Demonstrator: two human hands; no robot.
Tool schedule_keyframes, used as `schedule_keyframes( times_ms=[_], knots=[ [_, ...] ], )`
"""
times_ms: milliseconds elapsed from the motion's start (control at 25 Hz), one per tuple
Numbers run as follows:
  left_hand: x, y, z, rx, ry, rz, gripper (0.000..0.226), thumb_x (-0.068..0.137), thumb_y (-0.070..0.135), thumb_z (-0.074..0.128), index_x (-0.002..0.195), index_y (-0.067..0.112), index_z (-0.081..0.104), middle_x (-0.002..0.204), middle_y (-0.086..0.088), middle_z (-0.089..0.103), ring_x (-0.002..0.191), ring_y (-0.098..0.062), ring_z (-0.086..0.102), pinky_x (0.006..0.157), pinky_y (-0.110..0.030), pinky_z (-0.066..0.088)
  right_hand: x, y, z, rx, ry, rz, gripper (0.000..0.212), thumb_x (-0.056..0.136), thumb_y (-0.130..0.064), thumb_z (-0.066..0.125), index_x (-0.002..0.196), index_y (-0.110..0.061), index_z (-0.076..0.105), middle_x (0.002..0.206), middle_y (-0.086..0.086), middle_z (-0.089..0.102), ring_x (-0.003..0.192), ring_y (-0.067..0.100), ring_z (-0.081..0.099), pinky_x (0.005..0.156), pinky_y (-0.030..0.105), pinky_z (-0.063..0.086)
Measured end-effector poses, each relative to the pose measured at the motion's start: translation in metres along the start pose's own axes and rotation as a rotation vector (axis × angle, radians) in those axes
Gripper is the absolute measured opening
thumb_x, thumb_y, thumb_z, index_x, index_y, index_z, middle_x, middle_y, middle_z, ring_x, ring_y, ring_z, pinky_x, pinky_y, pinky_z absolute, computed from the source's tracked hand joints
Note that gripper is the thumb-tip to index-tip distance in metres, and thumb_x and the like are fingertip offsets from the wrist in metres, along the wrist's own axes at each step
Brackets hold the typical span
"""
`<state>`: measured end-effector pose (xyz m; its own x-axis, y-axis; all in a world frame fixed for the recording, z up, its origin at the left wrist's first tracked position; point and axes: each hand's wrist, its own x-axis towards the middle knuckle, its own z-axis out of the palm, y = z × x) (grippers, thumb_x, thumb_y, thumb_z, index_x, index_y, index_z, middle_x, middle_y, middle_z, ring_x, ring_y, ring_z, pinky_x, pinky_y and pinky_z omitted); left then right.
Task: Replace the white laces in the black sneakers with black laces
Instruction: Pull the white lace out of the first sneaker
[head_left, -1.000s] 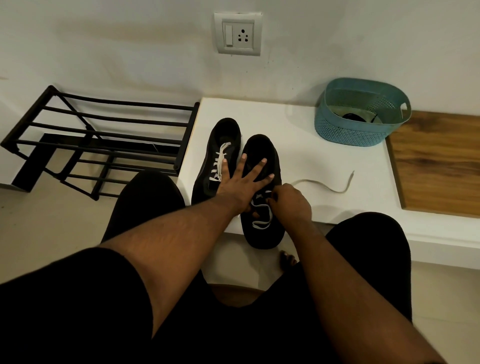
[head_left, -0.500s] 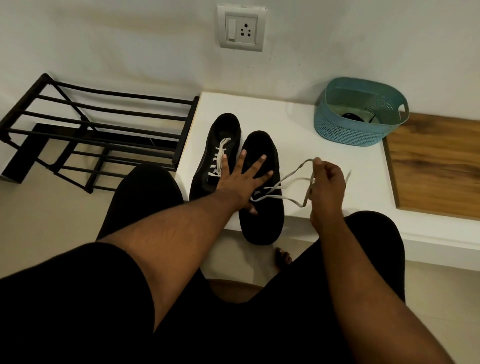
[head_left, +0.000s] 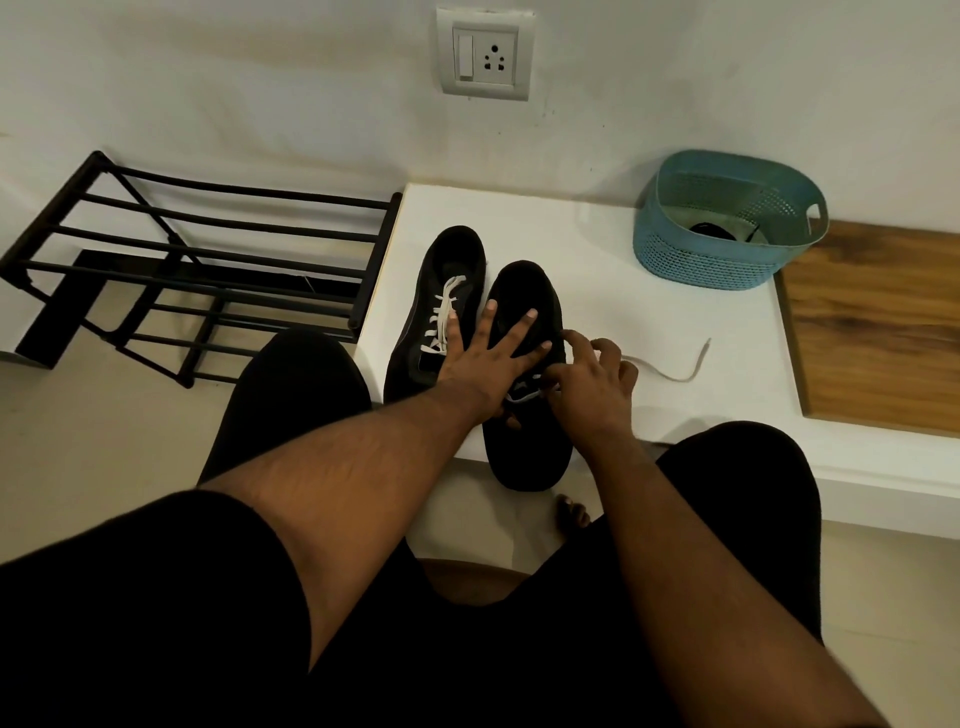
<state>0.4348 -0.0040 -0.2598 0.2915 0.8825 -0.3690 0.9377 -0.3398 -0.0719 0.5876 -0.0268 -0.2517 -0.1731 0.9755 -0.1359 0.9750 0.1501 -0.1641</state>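
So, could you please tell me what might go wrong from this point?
The black sneaker on the right overhangs the white ledge; a hard tug could drag it off despite the left hand pressing it. The right hand has only a fingertip grip on the white lace, so it may slip.

The right hand is brought back from beside the shoe to the eyelets of the right sneaker, fingers curled on the white lace. The lace loop lifted half a second ago is dropped; its free end is laid on the desk again.
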Motion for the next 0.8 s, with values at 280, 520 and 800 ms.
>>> schedule_keyframes(
  times_ms=[280,520,800],
  knots=[
    [-0.001,0.0,-0.003,-0.006,-0.018,0.007,0.112,0.074,0.062,0.07,0.151,0.043,-0.009,0.156,0.005,-0.033,0.14,-0.041,-0.031,0.106,-0.071,-0.008,0.004,0.011,0.005,0.404,-0.186,0.211,0.027,0.098,-0.035,0.047,0.117,-0.025,0.062,0.16,0.002,0.018,0.146,0.031,0.009,0.112,0.053,0.015],
    [-0.002,0.001,-0.003,-0.01,-0.019,0.005,0.112,0.074,0.062,0.07,0.151,0.043,-0.009,0.156,0.005,-0.033,0.14,-0.041,-0.031,0.106,-0.071,-0.008,0.005,0.009,0.005,0.345,-0.078,0.196,0.022,0.09,-0.037,0.061,0.106,-0.025,0.069,0.15,0.0,0.037,0.137,0.028,0.027,0.106,0.046,0.025],
    [0.001,0.0,0.001,0.014,-0.013,-0.012,0.11,0.076,0.062,0.068,0.149,0.046,-0.013,0.155,0.005,-0.035,0.14,-0.041,-0.03,0.106,-0.072,-0.008,0.002,-0.01,0.008,0.268,-0.132,0.11,0.023,0.094,-0.027,0.052,0.106,-0.016,0.067,0.145,0.003,0.039,0.137,0.031,0.028,0.108,0.049,0.028]
  ],
)
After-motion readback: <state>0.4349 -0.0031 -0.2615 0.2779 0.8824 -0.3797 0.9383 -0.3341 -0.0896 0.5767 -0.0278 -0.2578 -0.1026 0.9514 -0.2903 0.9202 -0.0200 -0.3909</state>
